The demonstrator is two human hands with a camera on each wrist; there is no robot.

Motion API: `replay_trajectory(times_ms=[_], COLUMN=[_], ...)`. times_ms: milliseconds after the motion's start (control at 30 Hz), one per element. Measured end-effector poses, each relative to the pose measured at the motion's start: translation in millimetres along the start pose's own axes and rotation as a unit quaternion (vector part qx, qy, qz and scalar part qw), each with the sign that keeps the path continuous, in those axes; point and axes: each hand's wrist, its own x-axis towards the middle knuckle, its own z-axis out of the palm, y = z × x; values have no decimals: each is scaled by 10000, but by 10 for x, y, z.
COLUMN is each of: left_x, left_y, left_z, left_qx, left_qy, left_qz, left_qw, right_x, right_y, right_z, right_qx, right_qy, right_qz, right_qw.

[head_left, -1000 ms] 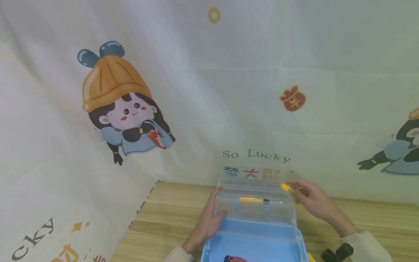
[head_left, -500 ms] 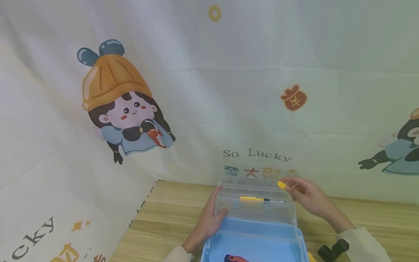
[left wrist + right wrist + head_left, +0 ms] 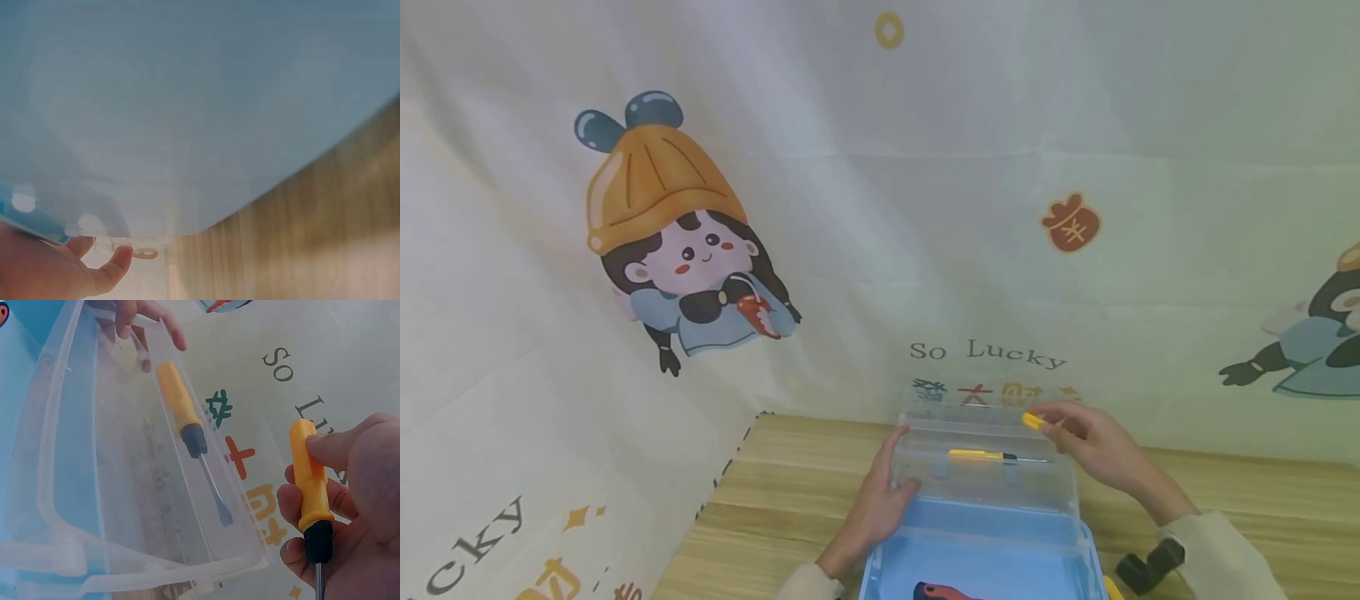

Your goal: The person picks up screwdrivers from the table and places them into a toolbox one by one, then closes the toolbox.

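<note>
My right hand (image 3: 1093,442) pinches a yellow-handled screwdriver (image 3: 309,475) by its handle, above the right side of a raised clear plastic lid (image 3: 992,487). In the right wrist view its black collar and the start of its metal shaft show. A second yellow screwdriver (image 3: 178,397) with a flat blade lies in a narrow compartment of the lid. My left hand (image 3: 883,496) holds the lid's left edge between thumb and fingers. The lid stands up at the back of a light blue box (image 3: 992,521). Inside the box is part of a red and black handle (image 3: 943,592).
To the right of the box, a black object (image 3: 1150,571) lies on the wooden table (image 3: 790,492) by the right sleeve. A bit of something yellow (image 3: 1112,590) shows beside the box. A printed cloth (image 3: 850,250) hangs close behind the lid.
My right hand has moved a little left, carrying the yellow screwdriver further over the clear lid. The black object has shifted left along with the right sleeve. My left hand stays put.
</note>
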Motion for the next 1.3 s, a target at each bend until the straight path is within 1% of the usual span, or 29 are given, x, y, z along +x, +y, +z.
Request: replay_trajectory(times_ms=[267, 833, 1100, 1300], left_x=[4, 9, -3, -6], left_y=[2, 10, 4, -9], left_z=[-5, -8, -4, -2], left_qx=[-28, -41, -18, 26], left_qy=[4, -29, 4, 23], left_qz=[-50, -69, 33, 69], left_qw=[10000, 10000, 10000, 10000], right_x=[57, 163, 190, 229], right_y=[-12, -45, -58, -43], right_z=[58, 195, 250, 296], right_qx=[107, 177, 139, 42], right_qy=[-183, -343, -379, -428], right_qz=[-63, -26, -272, -276], right_qw=[9998, 9993, 9988, 9987])
